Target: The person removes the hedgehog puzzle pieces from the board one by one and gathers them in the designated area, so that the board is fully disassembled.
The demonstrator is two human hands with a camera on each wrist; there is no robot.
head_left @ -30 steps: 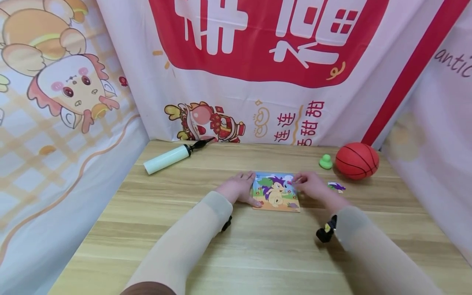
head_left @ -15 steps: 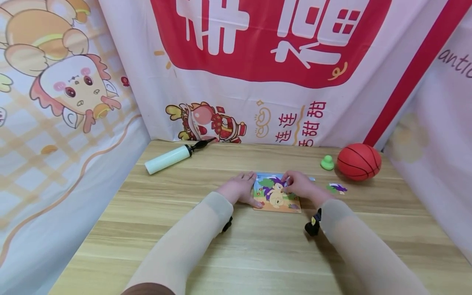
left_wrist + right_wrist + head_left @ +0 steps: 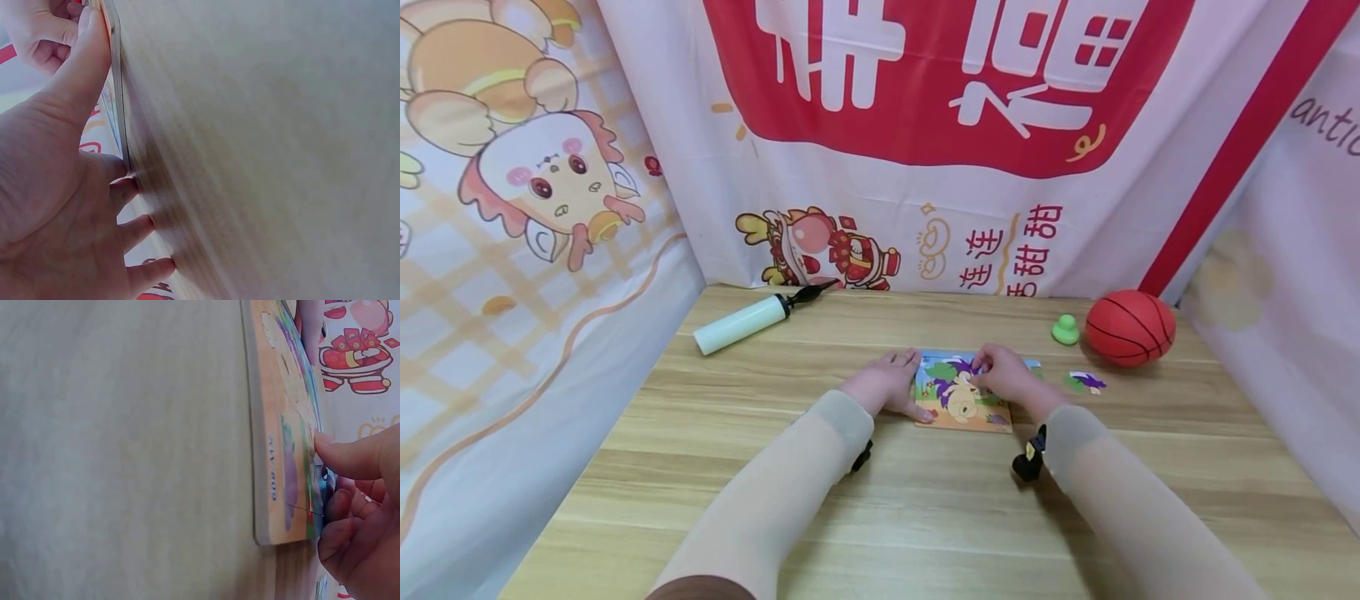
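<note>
A jigsaw puzzle board [image 3: 962, 410] with a purple-haired hedgehog picture lies flat on the wooden table. Along its left edge rests my left hand [image 3: 889, 385], fingers spread and fairly straight; in the left wrist view the thumb [image 3: 94, 47] lies on the board's near side and the fingertips touch the table. Over the board's upper right part, my right hand [image 3: 1006, 375] pinches a small puzzle piece [image 3: 322, 472] between thumb and curled fingers, close against the picture. Most of that piece is hidden by the fingers.
A loose purple-and-white puzzle piece [image 3: 1086, 382] lies right of the board, with a bluish one [image 3: 1035, 366] partly behind the right hand. Farther back stand a red ball [image 3: 1130, 327] and a green toy [image 3: 1064, 329]. A hand pump [image 3: 745, 323] lies at back left.
My right hand has moved left from the board's right edge onto its picture, uncovering the bluish piece beside it. The left hand has stayed at the left edge.
</note>
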